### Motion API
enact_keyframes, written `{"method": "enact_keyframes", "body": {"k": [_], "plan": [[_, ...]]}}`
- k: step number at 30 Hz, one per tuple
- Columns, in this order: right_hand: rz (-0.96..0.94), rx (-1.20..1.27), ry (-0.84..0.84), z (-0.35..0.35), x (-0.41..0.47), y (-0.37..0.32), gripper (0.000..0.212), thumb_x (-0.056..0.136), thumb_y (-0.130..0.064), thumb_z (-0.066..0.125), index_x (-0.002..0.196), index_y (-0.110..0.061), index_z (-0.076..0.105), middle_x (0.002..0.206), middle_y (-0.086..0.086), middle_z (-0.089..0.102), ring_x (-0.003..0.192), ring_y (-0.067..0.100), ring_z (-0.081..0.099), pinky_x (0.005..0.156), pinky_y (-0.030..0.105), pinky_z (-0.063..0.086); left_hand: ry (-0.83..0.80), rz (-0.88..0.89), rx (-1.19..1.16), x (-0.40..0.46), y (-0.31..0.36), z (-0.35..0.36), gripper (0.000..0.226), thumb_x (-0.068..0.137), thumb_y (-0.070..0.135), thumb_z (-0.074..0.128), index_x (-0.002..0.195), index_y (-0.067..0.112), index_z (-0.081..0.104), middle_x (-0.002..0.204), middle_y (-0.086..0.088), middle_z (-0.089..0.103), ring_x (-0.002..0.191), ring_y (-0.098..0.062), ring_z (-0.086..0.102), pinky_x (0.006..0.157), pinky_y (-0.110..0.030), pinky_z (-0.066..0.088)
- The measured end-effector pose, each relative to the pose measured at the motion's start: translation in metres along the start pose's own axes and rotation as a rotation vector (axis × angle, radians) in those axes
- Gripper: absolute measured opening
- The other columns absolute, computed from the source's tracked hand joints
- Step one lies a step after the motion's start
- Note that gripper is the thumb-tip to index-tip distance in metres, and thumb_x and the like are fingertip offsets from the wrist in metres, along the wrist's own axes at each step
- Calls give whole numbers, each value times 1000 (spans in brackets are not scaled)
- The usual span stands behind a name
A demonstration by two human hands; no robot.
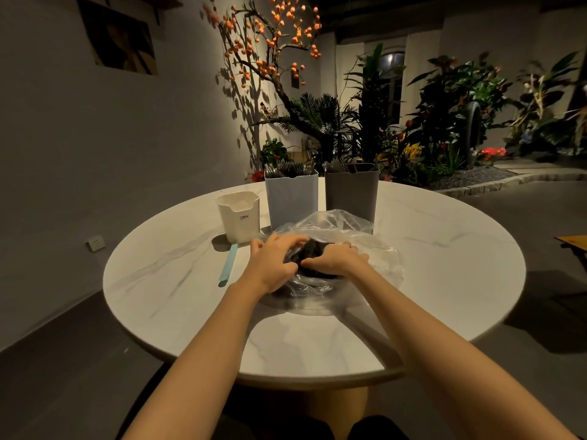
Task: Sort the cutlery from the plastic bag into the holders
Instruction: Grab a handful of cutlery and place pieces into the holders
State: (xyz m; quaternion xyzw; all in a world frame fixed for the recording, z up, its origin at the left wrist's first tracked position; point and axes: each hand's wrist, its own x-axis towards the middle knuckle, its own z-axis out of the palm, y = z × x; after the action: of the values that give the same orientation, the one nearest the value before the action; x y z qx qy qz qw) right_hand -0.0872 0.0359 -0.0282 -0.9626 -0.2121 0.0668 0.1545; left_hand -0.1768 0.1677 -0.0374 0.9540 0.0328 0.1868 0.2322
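Marble table (444,249): both hands grip plastic bag (336,223)

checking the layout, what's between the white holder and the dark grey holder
In the head view, the light blue-grey holder with cutlery stands between the white holder and the dark grey holder.

Table: we see a round marble top (444,265).
Wall: a picture (119,39), a socket (95,242).
Behind: an orange-fruited tree (270,52), plants (444,122).
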Motion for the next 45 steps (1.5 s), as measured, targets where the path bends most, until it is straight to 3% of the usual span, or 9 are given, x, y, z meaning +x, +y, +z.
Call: {"method": "enact_keyframes", "body": {"k": [4,8,12,17,21,24,33,39,45], "plan": [[-87,122,-40,-14,-2,2,40,85,-38,62,113,-9,61,110,12,62,98,26,60,90,37,52,21,9,-112,-1,4,-1,70,63,23,46,132,32,45,141,1,45,129,-20,36,111,-47,20],[-137,110,-22,-23,-6,3,31,89,-16,60,116,0,60,102,15,60,88,23,54,78,33,47,15,43,-198,3,-2,3,68,65,25,51,133,32,45,142,4,44,127,-22,44,109,-59,31],[-127,117,68,-20,2,6,29,89,-19,63,112,0,62,107,16,65,85,22,54,76,34,48,-21,49,-182,2,0,3,69,66,34,56,135,33,44,145,6,40,129,-21,42,109,-60,30],[-82,179,229,-13,11,13,38,94,-40,56,101,-5,68,79,7,59,77,24,56,63,30,41,-51,36,-134,5,-4,6,69,63,31,50,131,28,49,143,3,42,132,-19,37,112,-59,25],[-109,46,60,-13,7,6,52,89,-64,48,97,-14,60,86,5,57,86,23,55,71,31,43,-45,33,-116,7,-5,7,66,65,31,48,131,27,50,142,3,43,131,-18,36,112,-58,24],[-85,-142,-58,-11,4,-3,71,77,-78,48,115,-19,57,112,11,57,110,29,48,86,36,41,-45,32,-101,5,-3,7,66,67,33,49,133,27,48,143,1,42,132,-19,35,113,-58,22],[-190,-34,-55,-31,-10,-8,29,96,-11,49,121,0,58,115,15,59,98,27,52,92,33,42,-45,12,-137,6,-5,11,69,67,28,51,135,30,42,144,0,40,131,-21,37,113,-57,25],[-168,-25,-23,-18,3,-1,29,96,-18,50,116,0,61,115,19,63,88,25,53,78,33,44,27,72,-139,4,-4,11,62,69,27,50,130,28,49,138,2,48,128,-17,39,113,-54,26],[-141,22,-18,-20,6,3,30,93,-16,54,117,1,60,107,17,61,87,22,50,81,34,45,248,140,-130,3,3,8,45,68,24,50,111,24,64,117,6,63,111,-5,45,102,-34,24]]}}
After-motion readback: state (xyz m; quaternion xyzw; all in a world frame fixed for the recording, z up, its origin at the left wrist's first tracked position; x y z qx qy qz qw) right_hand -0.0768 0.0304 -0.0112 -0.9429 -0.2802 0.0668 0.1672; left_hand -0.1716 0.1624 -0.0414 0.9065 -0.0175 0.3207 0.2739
